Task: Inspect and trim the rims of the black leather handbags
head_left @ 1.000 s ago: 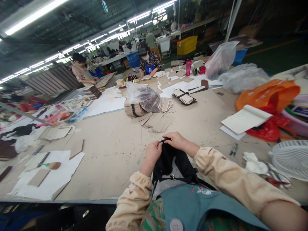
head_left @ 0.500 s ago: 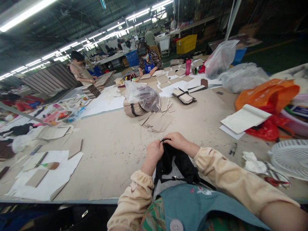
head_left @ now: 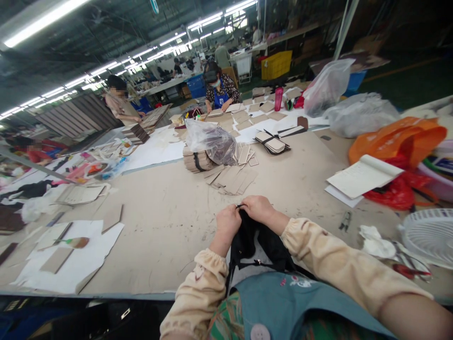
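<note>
Fabric [head_left: 243, 236], black, at lower centre of the frame, pinched by its top edge between left hand [head_left: 227, 222] and right hand [head_left: 258, 208], both clamped, close together. Runs down to teal apron [head_left: 269, 297]. Above, at centre of the frame, beige pieces [head_left: 233, 180] spread on surface [head_left: 155, 203], beside strapped stack [head_left: 193, 161] and plastic bag [head_left: 201, 134]. Open notepad [head_left: 364, 175] at right.

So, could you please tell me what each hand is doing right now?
Left hand: closed, pinching the edge of the black fabric.
Right hand: closed, pinching the same edge.
</note>
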The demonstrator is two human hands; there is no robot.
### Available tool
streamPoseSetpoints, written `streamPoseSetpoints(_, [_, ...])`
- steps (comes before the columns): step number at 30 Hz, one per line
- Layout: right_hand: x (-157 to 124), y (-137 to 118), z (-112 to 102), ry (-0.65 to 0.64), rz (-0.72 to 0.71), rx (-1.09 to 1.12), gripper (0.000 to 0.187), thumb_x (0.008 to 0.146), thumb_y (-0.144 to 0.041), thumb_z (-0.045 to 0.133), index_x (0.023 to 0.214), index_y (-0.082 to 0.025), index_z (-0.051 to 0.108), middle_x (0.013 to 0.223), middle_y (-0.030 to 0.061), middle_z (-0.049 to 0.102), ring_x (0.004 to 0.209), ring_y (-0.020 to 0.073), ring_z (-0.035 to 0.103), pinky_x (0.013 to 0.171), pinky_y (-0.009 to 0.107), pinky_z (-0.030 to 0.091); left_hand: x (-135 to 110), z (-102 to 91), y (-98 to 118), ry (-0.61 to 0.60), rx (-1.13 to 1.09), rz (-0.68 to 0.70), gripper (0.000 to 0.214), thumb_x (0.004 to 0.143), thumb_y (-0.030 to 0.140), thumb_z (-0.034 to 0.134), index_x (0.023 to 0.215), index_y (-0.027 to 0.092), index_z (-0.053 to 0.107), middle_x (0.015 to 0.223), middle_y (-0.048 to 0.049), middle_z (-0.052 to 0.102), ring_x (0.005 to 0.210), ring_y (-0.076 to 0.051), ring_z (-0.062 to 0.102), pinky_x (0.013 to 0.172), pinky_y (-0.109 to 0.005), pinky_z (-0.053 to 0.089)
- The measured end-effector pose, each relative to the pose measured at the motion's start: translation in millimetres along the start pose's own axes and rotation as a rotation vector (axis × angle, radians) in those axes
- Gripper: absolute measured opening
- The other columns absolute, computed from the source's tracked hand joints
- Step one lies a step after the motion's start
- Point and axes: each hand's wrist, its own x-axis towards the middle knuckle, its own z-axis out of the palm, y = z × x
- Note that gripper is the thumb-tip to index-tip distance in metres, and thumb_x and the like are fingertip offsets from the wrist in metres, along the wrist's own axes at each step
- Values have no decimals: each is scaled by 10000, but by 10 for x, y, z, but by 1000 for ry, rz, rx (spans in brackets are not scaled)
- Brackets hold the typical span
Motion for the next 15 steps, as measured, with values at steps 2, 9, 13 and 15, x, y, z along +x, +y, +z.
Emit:
streamPoseSetpoints(2, [-11, 59, 14, -23, -31, 69, 237, 819, -346, 497, 906, -227, 683, 901, 45, 694, 849, 183, 622, 740, 260, 443, -9, -1, 5, 10, -16, -2, 305, 889, 323, 341, 872, 183, 612, 845, -84, 670, 778, -186, 611, 677, -276, 398])
streamPoseSetpoints(9, [-155, 262, 77, -22, 41, 203, 381, 766, -318, 579, 1108, -156, 617, 1075, 100, 656, 984, 209, 601, 860, 289, 435, -25, 43, -33, 70, -157, 25, 266, 878, 295, 399, 1043, 201, 586, 993, -66, 665, 895, -181, 605, 786, -275, 417])
streamPoseSetpoints(13, [-176, 258, 98, 5, 21, 257, 254, 805, -280, 532, 1009, -201, 661, 1014, 58, 682, 925, 177, 623, 829, 277, 450, 23, 19, -47, 68, -232, 128, 270, 871, 305, 428, 1069, 228, 595, 1040, -29, 660, 928, -148, 593, 823, -236, 410])
streamPoseSetpoints(15, [-173, 250, 113, 13, 19, 279, 226, 811, -272, 523, 970, -210, 672, 978, 44, 692, 888, 169, 632, 806, 272, 459, 53, -16, -43, 21, -198, 144, 260, 877, 318, 411, 964, 230, 639, 938, -27, 683, 856, -146, 605, 767, -233, 417])
